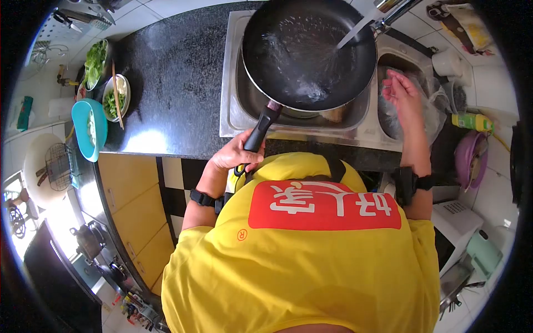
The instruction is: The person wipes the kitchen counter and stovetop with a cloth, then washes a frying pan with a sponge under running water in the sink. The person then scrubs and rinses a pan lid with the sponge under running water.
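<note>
So the hands are apart. Left hand point(239, 152) is wrapped around the handle point(260, 132) of the pan point(311, 69). Right hand point(402, 94) is off to the side over the right basin point(387, 125), fingers curled in and not on the pan. Can't tell if it's pinching anything, but the clear bag point(434, 123) is right by it.

The pan sits over the left basin point(240, 105) with water point(355, 34) from the tap point(382, 25) splashing into it. Can't tell if the sink rim takes any of the weight.

Handling-wise, I'd guess stiff and pretty tough, but front-heavy: wide body plus water, all on one wrist. It'll want to dip or twist. Handle's the spot, gripped close to the pan, with a second hand under the near side if it gets tippy. Wet rim's probably slick, and I'd go easy on the dark inside in case it scratches.

Further out, chopsticks point(115, 83) lie across the small bowl point(128, 95) on the counter point(177, 72), beside the blue bowl point(80, 122).
</note>
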`<state>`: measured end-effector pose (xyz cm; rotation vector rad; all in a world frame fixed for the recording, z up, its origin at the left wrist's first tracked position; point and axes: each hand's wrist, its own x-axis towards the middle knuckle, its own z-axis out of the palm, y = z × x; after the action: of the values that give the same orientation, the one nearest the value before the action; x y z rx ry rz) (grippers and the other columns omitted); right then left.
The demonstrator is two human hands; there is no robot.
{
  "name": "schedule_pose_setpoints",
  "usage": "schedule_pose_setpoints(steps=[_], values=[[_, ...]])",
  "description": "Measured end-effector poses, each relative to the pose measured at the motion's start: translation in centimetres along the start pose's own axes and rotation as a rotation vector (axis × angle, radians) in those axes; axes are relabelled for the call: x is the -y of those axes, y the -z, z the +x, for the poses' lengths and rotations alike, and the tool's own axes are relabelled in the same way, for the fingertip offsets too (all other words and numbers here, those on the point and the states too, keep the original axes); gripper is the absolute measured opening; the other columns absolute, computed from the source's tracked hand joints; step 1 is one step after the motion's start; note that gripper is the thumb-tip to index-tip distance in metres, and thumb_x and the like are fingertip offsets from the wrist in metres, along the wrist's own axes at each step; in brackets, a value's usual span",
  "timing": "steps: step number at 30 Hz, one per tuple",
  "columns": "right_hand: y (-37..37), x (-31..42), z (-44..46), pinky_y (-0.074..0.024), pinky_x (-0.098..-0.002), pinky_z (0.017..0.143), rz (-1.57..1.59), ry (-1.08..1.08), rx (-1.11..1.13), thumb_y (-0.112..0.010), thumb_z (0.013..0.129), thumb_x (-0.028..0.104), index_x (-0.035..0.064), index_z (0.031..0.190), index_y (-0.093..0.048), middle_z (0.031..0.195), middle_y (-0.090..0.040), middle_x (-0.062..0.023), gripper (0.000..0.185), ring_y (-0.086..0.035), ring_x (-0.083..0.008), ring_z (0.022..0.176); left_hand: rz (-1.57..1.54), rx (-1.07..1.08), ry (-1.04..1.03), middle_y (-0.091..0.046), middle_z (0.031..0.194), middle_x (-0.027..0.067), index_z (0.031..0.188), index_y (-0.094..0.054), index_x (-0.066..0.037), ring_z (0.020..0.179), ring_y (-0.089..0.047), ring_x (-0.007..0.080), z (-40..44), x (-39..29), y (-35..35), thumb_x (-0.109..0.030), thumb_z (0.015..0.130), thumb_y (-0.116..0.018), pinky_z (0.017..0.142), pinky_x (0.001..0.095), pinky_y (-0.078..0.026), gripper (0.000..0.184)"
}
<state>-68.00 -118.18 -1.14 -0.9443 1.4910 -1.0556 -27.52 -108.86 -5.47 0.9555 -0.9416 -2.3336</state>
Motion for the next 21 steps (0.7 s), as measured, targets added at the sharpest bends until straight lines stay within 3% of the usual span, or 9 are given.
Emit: schedule_pose_setpoints(steps=[7,17,21], values=[[0.1,0.5,0.1,-0.0465,-0.0255,0.066,0.031,0.027,0.005,-0.049,0.088,0.018,0.0058,0.109,-0.054,0.087,-0.058,-0.0055,0.025,-0.054,-0.0119,0.07,0.113,-0.08,-0.11,-0.052,0.063,0.0047,0.092,-0.043,-0.002,0.044,-0.05,0.0116,0.8,-1.0,-0.6,0.0,0.066,-0.066,0.04,0.0227,-0.04,0.035],[0.4,-1.7,0.5,-0.0466,-0.0249,0.064,0.093,-0.071,-0.009,-0.048,0.088,0.016,0.0063,0.109,-0.054,0.086,-0.059,-0.0042,0.024,-0.054,-0.0111,0.069,0.351,-0.255,-0.011,-0.047,0.062,0.0011,0.097,-0.045,-0.001,0.047,-0.048,0.0084,0.8,-0.8,-0.6,0.0,0.069,-0.062,0.041,0.0214,-0.039,0.034],[-0.1,-2.3,-0.1,-0.0465,-0.0239,0.063,0.099,-0.113,0.002,-0.048,0.088,0.016,0.0062,0.108,-0.055,0.086,-0.058,-0.0037,0.023,-0.054,-0.0107,0.068,0.427,-0.346,0.026,-0.047,0.057,0.0004,0.086,-0.045,-0.003,0.046,-0.047,0.0078,0.0,-0.9,-1.1,-0.004,0.069,-0.065,0.041,0.0225,-0.037,0.027]])
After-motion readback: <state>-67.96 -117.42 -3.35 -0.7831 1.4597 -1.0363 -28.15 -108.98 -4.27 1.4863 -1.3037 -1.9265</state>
